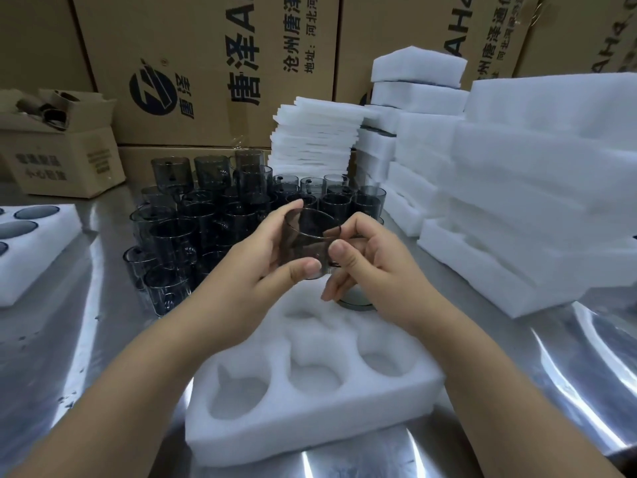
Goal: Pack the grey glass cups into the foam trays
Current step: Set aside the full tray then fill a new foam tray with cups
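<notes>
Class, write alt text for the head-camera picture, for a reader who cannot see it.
A left hand and right hand hold a grey glass cup above a white foam tray whose near pockets are empty. More grey cups stand behind on the metal table, with stacked foam trays at right and cardboard boxes beyond.

On the large cardboard carton in the upper middle of the frame, everything is printed sideways. A round black logo is seen there with "唐泽" beside it. Next to it, large characters "唐泽" are followed by a letter "A" cut off by the top edge. Two smaller lines are read as "沧州唐泽" and "地址:河北河", both cut off. On the second carton at the upper right, "AH4" and "唐泽通信" can be made out. The lettering on the small carton at the left is too blurred to be read.
</notes>
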